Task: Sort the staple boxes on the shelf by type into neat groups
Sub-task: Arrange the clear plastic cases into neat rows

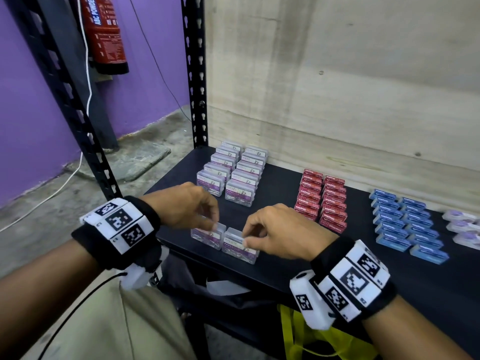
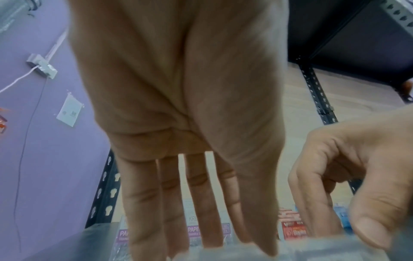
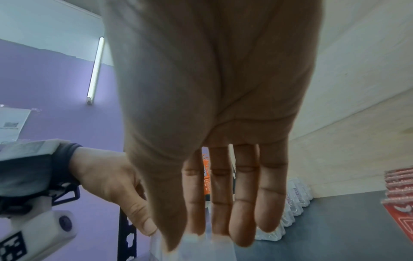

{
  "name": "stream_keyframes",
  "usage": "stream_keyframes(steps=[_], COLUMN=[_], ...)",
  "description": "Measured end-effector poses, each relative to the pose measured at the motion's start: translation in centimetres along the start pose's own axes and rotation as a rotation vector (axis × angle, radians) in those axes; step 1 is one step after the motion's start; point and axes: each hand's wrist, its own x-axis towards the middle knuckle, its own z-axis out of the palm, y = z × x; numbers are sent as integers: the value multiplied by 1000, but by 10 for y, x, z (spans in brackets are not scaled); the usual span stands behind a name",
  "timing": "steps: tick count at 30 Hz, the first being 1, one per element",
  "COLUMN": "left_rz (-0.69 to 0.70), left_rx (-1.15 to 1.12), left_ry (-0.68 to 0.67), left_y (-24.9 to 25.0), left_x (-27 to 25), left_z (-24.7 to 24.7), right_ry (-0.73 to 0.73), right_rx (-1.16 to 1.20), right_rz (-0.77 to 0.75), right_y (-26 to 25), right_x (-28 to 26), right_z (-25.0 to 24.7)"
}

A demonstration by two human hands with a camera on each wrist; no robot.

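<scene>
Two clear boxes with purple labels stand side by side near the front edge of the black shelf (image 1: 272,183). My left hand (image 1: 207,224) pinches the left clear box (image 1: 207,236) from above. My right hand (image 1: 249,236) pinches the right clear box (image 1: 240,246) at its top edge. Behind them stand two rows of the same clear purple-label boxes (image 1: 233,172). Red staple boxes (image 1: 322,201) form two rows in the middle, and blue staple boxes (image 1: 405,224) form two rows to the right. In the wrist views my fingers (image 2: 196,211) (image 3: 243,211) reach down onto the clear lids.
White and purple packs (image 1: 462,227) lie at the far right edge of the shelf. A black perforated upright (image 1: 194,74) stands at the back left corner, and another (image 1: 75,120) at the front left. A wooden panel (image 1: 337,87) backs the shelf. A yellow-green bag (image 1: 324,344) sits below.
</scene>
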Motion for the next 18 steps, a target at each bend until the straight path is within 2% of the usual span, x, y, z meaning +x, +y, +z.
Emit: stream_keyframes(steps=[8,18], left_rz=[-91,-154], left_rx=[135,144], left_ry=[210,172], left_y=[-17,-38], left_x=[50,75], left_z=[-28,-21], right_ry=[153,152], right_rx=[-95,-142], right_rz=[61,87], right_y=[18,27], right_x=[53,93], right_z=[-36,-28])
